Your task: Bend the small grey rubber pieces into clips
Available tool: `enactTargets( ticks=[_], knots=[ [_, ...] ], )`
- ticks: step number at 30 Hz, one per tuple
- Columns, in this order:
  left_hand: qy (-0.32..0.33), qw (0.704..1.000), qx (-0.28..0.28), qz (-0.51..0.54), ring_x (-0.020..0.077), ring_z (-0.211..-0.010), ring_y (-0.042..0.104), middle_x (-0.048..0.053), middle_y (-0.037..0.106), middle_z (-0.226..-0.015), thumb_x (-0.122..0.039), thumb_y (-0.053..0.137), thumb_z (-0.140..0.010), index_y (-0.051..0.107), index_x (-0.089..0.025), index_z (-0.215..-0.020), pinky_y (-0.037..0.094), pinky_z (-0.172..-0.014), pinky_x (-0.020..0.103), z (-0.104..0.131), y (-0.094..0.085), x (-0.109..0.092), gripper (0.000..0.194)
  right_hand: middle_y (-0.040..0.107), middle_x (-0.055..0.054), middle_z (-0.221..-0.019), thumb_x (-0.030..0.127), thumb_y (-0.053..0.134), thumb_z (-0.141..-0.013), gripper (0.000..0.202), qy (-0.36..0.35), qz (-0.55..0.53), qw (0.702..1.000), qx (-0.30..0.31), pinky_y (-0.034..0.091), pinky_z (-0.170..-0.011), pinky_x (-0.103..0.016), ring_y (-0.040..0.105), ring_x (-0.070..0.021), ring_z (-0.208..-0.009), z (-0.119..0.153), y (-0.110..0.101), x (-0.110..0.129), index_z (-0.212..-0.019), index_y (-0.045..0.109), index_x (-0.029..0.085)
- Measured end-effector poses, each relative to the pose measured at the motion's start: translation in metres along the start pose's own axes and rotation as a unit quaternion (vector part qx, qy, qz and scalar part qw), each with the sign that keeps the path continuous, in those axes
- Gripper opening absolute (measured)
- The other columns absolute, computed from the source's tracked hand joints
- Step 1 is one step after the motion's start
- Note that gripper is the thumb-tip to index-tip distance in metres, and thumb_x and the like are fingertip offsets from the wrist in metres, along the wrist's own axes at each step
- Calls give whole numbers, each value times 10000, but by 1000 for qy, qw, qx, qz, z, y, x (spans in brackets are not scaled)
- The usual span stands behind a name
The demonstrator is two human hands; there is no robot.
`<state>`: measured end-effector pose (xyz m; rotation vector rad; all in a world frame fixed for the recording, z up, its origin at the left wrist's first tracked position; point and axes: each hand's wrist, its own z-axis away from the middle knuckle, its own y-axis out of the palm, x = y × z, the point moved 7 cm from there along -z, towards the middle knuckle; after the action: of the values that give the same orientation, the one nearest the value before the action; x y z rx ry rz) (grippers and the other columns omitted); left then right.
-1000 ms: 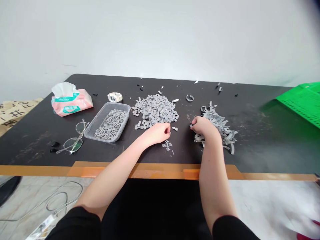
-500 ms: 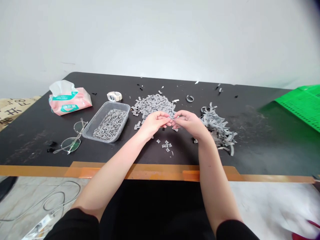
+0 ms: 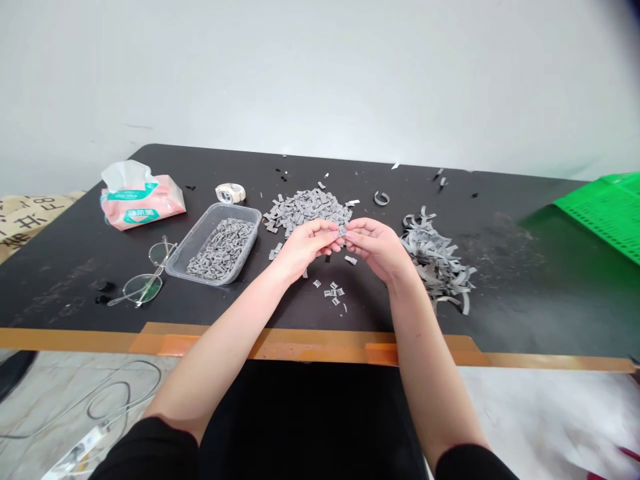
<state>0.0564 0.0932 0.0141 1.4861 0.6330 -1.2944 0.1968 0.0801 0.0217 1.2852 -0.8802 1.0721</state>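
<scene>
My left hand (image 3: 311,248) and my right hand (image 3: 376,245) meet over the middle of the table, fingertips pinched on one small grey piece (image 3: 343,233) between them. The fingers cover part of it. Just behind my hands lies a heap of grey pieces (image 3: 309,208), flat and small. Several little grey cut pieces (image 3: 333,292) are scattered on the tabletop nearer to me. To the left stands a clear plastic tub (image 3: 175,265), partly filled with small grey pieces (image 3: 223,252). A pile of curled grey strips (image 3: 434,250) lies right of my right hand.
Farther left are a pink tissue pack (image 3: 143,203), a white tape roll (image 3: 231,193) and eyeglasses (image 3: 144,288). A curled grey strip (image 3: 381,199) lies behind my hands. A green perforated basket (image 3: 605,210) stands at the right. Orange tape (image 3: 320,345) covers the table's front edge.
My right hand has turned slightly and its fingertips have shifted a little, so more of the small grey piece shows. The left hand stays nearly in place.
</scene>
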Motion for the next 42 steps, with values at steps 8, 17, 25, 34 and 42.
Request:
enactTargets(
  ticks=[8,17,25,34,42],
  knots=[
    [62,994,-34,-79,114,-685,656,-10,693,-698,-208,696,-821,628,-160,-823,474,-678,246,2,-2,-9,84,692,6,-663,292,969,-521,331,1,-33,999,-11,453,-568,-241,561,-90,-585,-1,3,-6,-740,752,171],
    [129,973,-25,-188,140,-793,662,-3,695,-822,-205,665,-857,621,-176,-840,509,-776,286,6,5,-15,55,588,32,-591,270,936,-563,278,13,-54,998,-19,433,-563,-238,512,-84,-579,-4,0,-12,-710,728,156],
    [157,952,-28,-260,170,-887,697,38,759,-963,-189,669,-864,707,-179,-1026,539,-857,316,6,5,-14,167,555,24,-569,302,940,-547,309,36,-73,997,-3,387,-539,-242,479,-86,-568,-7,1,-19,-684,717,140],
    [193,919,-71,-335,171,-908,705,35,778,-1011,-141,645,-882,751,-188,-1012,553,-883,313,12,5,-25,174,592,25,-619,305,952,-572,293,6,-103,995,-4,388,-575,-244,480,-86,-613,-7,8,-22,-694,723,168],
    [204,903,-94,-365,175,-949,712,34,787,-1044,-117,649,-891,778,-207,-1015,555,-917,316,15,2,-29,200,590,33,-633,292,954,-571,277,8,-124,992,-5,396,-575,-229,474,-74,-612,-6,13,-23,-674,726,174]
  ],
)
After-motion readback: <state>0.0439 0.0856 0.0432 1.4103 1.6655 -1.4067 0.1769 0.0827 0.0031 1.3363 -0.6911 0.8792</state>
